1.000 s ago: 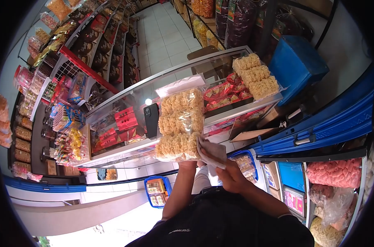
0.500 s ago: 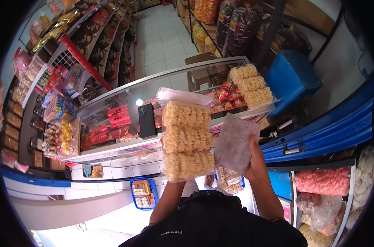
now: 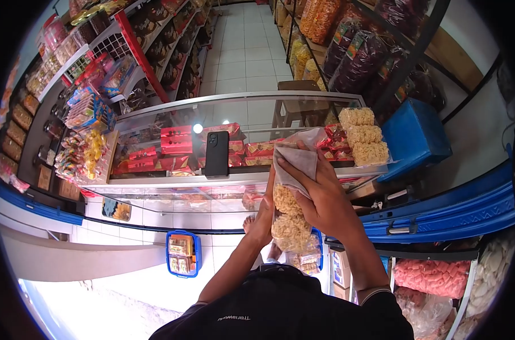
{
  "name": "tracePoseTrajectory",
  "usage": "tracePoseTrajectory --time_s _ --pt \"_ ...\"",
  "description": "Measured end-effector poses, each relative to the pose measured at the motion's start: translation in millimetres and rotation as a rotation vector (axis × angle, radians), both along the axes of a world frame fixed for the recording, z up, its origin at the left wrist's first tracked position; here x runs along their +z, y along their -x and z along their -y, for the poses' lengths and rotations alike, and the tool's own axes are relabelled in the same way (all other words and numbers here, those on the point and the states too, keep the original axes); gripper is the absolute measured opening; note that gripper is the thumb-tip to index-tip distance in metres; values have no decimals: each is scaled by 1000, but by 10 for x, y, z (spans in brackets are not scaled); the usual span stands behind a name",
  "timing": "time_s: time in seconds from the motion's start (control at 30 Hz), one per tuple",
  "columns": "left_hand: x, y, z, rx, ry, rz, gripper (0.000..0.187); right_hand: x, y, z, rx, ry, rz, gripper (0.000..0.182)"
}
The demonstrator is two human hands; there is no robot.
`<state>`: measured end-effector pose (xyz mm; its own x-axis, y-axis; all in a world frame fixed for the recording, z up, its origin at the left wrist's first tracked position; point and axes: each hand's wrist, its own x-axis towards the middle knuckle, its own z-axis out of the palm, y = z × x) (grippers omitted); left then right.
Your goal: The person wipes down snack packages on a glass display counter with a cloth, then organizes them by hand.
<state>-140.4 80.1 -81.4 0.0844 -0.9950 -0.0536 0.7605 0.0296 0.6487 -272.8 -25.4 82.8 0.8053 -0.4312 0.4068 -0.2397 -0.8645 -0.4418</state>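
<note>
Above the counter's front edge I hold a clear plastic pack of dry noodle blocks [image 3: 291, 218], its long side pointing away from me. My left hand [image 3: 263, 218] grips the pack along its left side, with some fingers hidden behind it. My right hand [image 3: 328, 195] is closed on a grey cloth [image 3: 296, 164], which lies folded against the far end of the pack. The cloth and right hand cover the upper part of the pack.
A glass display counter [image 3: 138, 190] holds red packets. On top lie a black phone [image 3: 216, 154] and another noodle pack [image 3: 364, 136]. Beyond its right end stands a blue bin [image 3: 416, 141]. Blue baskets, one a basket of packets [image 3: 184, 253], sit on the floor below.
The pack has turned and shifted right, showing a narrower side. My right hand has brought the cloth from beside the pack onto its far end. The view has shifted slightly.
</note>
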Motion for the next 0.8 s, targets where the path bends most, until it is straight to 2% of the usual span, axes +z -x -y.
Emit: tracePoseTrajectory --time_s 0.1,0.17,0.27,0.4,0.53,0.63,0.73,0.8 --pt "114 -56 23 27 73 58 106 43 -9 -43 49 -65 -47 60" --pt "69 -98 22 15 54 -7 109 88 32 -105 103 -61 -89 62" --pt "-83 -129 16 -7 -22 -181 104 67 85 -244 145 -21 -159 70" --pt "-190 -207 94 -106 -38 -443 93 117 232 -421 229 -47 -254 70" --pt "-331 -285 195 -90 29 -216 101 161 359 -517 238 -94 -269 69" --pt "99 -228 225 -23 48 -58 102 186 492 -583 319 -225 -250 68" --pt "173 -182 208 -10 64 -20 97 284 539 -583 264 -320 -151 40" --pt "171 -126 206 10 63 -32 97 323 609 -467 253 -612 99 34"
